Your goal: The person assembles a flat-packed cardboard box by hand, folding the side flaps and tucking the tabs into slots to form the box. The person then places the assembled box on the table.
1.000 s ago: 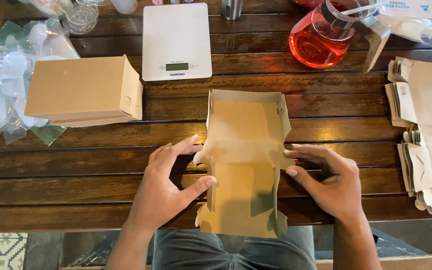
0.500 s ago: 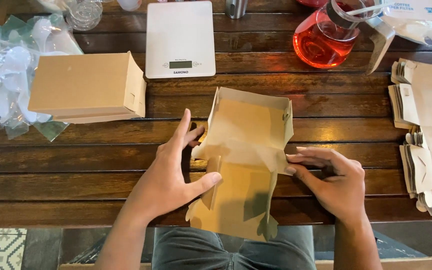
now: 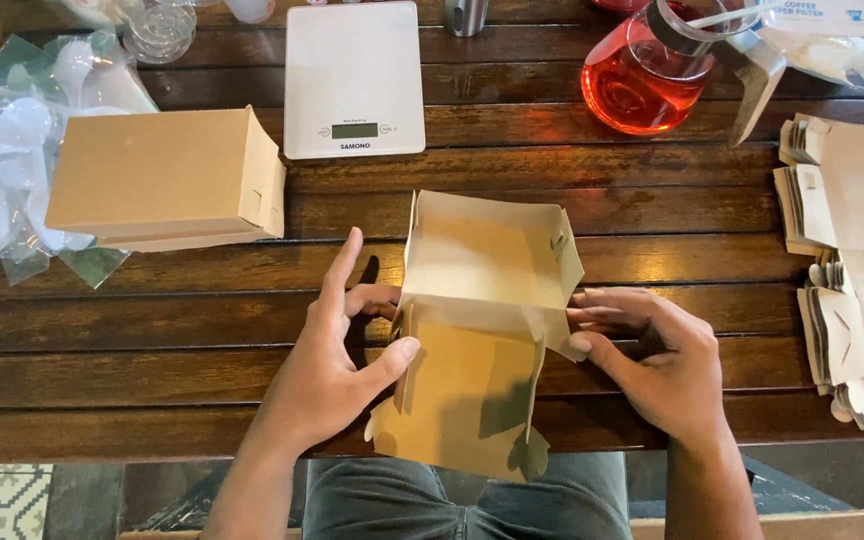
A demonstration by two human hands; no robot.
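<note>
A half-folded brown cardboard box blank (image 3: 477,330) lies on the dark wooden table (image 3: 202,320) in front of me, its near end hanging over the table edge. My left hand (image 3: 337,365) pinches its left side flap, thumb on the inside and index finger pointing up. At the blank's right side flap, my right hand (image 3: 652,365) grips with fingertips and thumb. The far half of the blank stands tilted up, with small tabs at its corners.
A finished brown box (image 3: 167,180) sits at the left beside clear plastic bags (image 3: 12,170). A white kitchen scale (image 3: 352,80) is at the back, a glass carafe of red liquid (image 3: 642,80) behind right, and stacks of flat box blanks (image 3: 852,270) along the right edge.
The left hand has shifted its grip on the left flap, with the index finger now raised. The blank's far half has been lifted a little more. The right hand stays on the right flap.
</note>
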